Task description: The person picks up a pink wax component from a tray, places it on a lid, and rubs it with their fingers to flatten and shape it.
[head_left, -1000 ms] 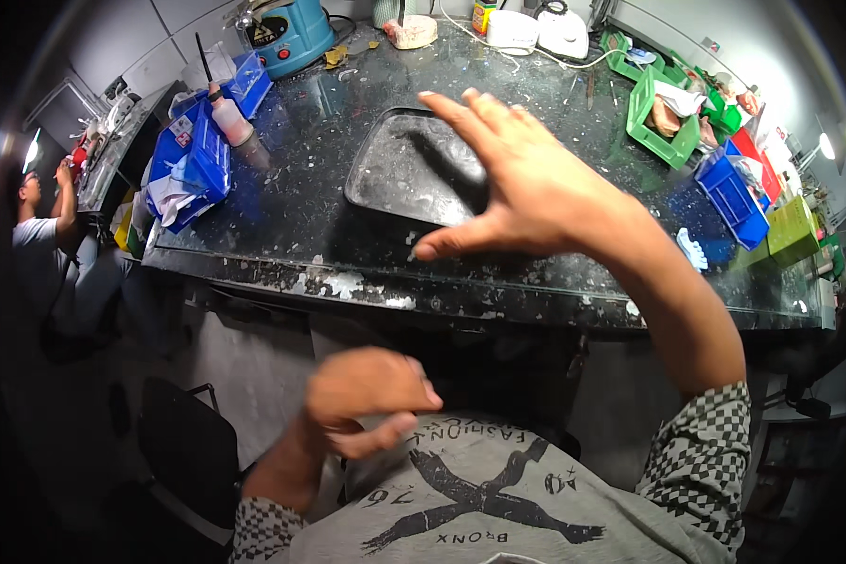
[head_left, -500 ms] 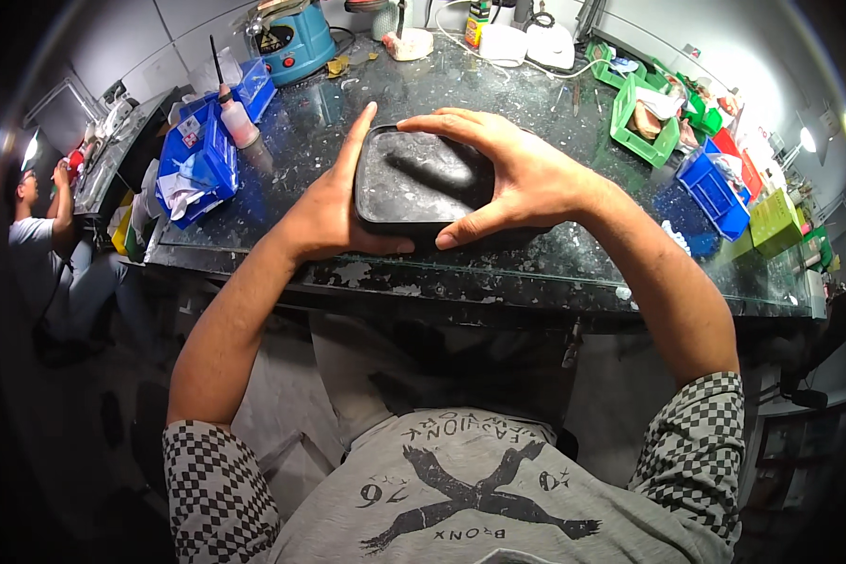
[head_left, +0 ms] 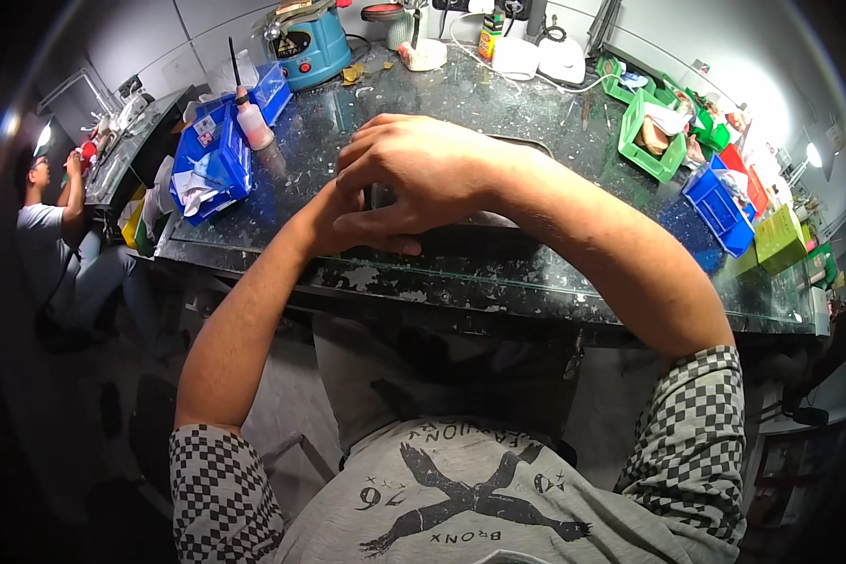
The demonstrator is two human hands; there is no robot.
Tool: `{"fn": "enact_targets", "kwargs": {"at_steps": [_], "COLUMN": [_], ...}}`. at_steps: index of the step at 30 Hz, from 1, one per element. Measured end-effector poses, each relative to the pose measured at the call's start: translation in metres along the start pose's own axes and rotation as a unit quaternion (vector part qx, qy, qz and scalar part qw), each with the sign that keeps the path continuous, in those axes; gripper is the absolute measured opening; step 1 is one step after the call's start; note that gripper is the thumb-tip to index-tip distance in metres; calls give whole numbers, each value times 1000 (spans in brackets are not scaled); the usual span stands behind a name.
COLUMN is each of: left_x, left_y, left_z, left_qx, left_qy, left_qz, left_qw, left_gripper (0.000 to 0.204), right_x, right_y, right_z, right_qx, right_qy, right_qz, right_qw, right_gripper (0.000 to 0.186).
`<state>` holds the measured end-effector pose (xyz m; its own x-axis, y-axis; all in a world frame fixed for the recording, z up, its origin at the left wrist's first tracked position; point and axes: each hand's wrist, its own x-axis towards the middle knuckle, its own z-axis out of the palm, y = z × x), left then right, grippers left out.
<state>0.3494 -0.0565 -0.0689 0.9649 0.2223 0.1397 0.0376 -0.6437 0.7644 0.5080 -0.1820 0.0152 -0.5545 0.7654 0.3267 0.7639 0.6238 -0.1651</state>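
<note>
Hands [head_left: 409, 174] overlapping, right across left, cannot tell whether gripping, black tray [head_left: 528, 144] partly hidden beneath them

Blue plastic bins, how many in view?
3: a blue plastic bin at near left, a second bin behind it, and a third bin at right. More may be hidden.

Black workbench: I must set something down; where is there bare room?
Specks aside, one patch lies between the right hand and the pinkish-white block; another between the right forearm and the nearest green plastic bin. Crowded: the left end, with blue plastic bins; the right end, with more bins; the middle, where that forearm partly hides the rectangular black tray.
</note>
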Motion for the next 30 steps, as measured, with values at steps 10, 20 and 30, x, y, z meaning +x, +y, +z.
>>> {"fn": "enact_targets", "kwargs": {"at_steps": [10,20,30], "left_x": [0,-5,-8], "left_y": [-4,1,3], "left_z": [-2,1,-2], "left_qx": [115,66,111], "left_qy": [-27,-17,-33], "left_qz": [44,-66,-8], "left_qw": [992,996,993], "left_gripper": [79,79,76], "right_x": [0,28,23], "right_y": [19,38,39], "right_z": [13,21,31], "right_qx": [-9,-17,-44], "right_qy": [78,-49,64], "right_qz": [-33,14,-64], "right_qw": [996,999,995], "right_gripper": [23,24,22]}}
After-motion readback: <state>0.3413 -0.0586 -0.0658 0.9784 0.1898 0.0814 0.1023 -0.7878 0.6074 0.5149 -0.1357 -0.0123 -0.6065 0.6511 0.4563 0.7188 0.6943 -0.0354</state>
